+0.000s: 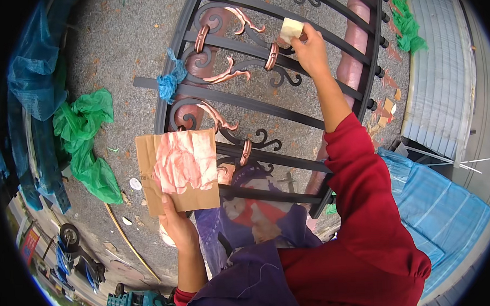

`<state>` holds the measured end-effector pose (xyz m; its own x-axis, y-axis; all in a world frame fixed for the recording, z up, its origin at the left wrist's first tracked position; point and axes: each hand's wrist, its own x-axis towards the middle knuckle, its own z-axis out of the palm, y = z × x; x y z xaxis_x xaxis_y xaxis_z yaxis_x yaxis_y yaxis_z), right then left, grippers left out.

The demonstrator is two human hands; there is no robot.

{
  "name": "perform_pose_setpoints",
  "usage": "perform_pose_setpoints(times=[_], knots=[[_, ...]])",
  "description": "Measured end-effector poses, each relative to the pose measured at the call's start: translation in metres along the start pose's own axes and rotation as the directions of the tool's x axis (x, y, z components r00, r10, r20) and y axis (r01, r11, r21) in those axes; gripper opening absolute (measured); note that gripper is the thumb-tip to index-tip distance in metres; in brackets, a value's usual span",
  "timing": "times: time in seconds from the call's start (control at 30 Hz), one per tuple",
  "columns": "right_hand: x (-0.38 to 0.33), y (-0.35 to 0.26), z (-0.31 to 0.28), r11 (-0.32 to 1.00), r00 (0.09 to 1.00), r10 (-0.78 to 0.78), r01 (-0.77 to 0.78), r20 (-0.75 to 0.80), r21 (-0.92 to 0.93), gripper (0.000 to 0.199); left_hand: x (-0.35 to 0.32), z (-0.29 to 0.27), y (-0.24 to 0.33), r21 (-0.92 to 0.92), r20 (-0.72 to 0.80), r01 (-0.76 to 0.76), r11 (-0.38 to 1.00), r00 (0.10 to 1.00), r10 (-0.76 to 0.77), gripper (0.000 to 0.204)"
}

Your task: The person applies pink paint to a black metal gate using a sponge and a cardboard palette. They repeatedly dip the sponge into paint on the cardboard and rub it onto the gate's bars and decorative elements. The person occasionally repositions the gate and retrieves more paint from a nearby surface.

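My left hand point(178, 227) grips a square of brown cardboard point(204, 197) from below, its thumb on the face. Shiny pinkish copper paint point(185, 161) is smeared across the sheet. Between the fingertips of my right hand point(311, 52) is a small pale yellow sponge point(291, 28), darker at its lower end. That hand is over a black metal gate panel point(243, 101), close to a copper-coloured collar point(272, 57) on a scroll. Whether the sponge touches the metal I cannot tell. Other scrolls bear copper leaf tips point(219, 75).
Pink-wrapped rolls point(355, 44) lie under the panel. A blue rag point(171, 77) is tied to its left side. Green netting point(88, 140) and blue mesh bundles point(34, 85) line the left. At right are a blue sheet point(438, 204) and corrugated metal sheeting point(438, 68).
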<state>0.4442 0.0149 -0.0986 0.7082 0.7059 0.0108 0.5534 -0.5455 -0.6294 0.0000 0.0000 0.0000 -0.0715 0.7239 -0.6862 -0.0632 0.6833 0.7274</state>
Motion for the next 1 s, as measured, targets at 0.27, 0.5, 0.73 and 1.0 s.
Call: perform_pose_setpoints(times=[0.27,0.5,0.73,1.0], knots=[[0.002,0.019,0.003,0.983,0.989,-0.146,0.146,0.009,-0.112,0.025,0.005,0.007,-0.007,0.028,0.015,-0.031,0.999,0.999,0.031,0.044],[-0.008,0.009,0.013,0.985,0.989,-0.143,0.145,0.027,-0.091,0.025,-0.003,0.003,0.003,0.056,0.013,-0.065,0.996,0.998,0.065,0.052],[-0.010,0.003,0.017,0.977,0.983,-0.183,0.185,0.029,-0.105,0.026,-0.010,-0.002,0.010,0.024,0.003,-0.072,0.997,0.997,0.072,0.052],[-0.023,-0.018,-0.036,0.902,0.946,0.065,0.080,-0.316,0.425,0.025,-0.034,-0.018,0.023,0.058,0.056,-0.070,0.996,0.996,0.066,0.054]])
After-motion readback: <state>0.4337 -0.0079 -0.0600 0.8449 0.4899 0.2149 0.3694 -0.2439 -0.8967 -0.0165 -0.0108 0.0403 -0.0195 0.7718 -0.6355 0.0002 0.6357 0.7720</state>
